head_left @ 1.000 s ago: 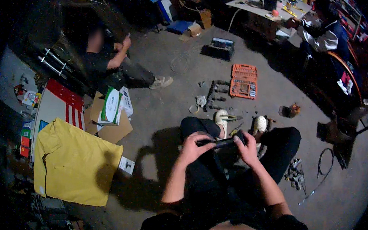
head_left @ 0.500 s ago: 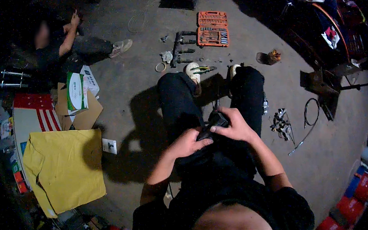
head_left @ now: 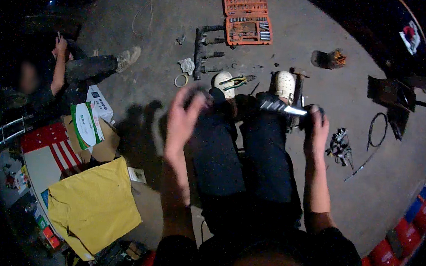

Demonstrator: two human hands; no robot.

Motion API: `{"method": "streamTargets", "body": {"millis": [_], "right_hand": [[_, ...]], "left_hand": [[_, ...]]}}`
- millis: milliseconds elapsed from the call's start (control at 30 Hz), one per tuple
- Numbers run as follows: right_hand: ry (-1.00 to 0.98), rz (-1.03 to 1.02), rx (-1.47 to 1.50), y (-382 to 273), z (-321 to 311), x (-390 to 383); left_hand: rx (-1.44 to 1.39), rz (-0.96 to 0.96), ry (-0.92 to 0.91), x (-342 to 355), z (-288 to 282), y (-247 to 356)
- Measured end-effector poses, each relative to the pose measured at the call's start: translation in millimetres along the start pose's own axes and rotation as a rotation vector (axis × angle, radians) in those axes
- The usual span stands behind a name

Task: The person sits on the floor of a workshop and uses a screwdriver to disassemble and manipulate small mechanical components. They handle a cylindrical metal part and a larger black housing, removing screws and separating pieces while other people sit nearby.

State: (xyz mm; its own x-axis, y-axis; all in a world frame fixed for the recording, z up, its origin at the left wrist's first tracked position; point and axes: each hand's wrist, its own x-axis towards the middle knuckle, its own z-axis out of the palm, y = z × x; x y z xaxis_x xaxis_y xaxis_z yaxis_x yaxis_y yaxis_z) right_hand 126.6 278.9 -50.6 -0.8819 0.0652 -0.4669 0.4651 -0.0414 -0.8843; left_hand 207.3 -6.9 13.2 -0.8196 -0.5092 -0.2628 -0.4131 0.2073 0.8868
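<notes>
My left hand (head_left: 182, 116), smeared by motion, is raised above my left thigh with its fingers curled round a small dark object. Over by my right knee, my right hand (head_left: 317, 132) is closed on the dark end of a long shiny metal piece (head_left: 283, 107). That piece points left across my knees and is too blurred to name. Pliers (head_left: 234, 82) with green and yellow handles lie by my left shoe (head_left: 222, 79). Near my right shoe (head_left: 285, 85), a dark metal part (head_left: 298, 89) rests on the floor.
An orange socket set (head_left: 248, 30) lies open ahead, beside a dark part with several stubs (head_left: 199, 54). A tape roll (head_left: 181, 80) is left of my shoes. Yellow cloth (head_left: 98, 206) and boxes (head_left: 86, 125) are left; tangled metal parts (head_left: 340, 146) and a cable (head_left: 378, 128) right. Another person (head_left: 58, 70) sits far left.
My hands were together over my lap on a black object. They have now moved apart and forward, and a shiny metal piece shows at my right hand. The view has shifted.
</notes>
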Motion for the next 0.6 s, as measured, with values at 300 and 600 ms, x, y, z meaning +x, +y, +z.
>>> {"method": "streamTargets", "body": {"millis": [300, 600], "right_hand": [[0.340, 0.286, -0.081, 158, -40, 216], [0.477, 0.036, -0.445, 255, -110, 310]], "left_hand": [[0.751, -0.364, 0.031, 213, 43, -359], [0.897, -0.515, 0.172, 270, 55, -427]]}}
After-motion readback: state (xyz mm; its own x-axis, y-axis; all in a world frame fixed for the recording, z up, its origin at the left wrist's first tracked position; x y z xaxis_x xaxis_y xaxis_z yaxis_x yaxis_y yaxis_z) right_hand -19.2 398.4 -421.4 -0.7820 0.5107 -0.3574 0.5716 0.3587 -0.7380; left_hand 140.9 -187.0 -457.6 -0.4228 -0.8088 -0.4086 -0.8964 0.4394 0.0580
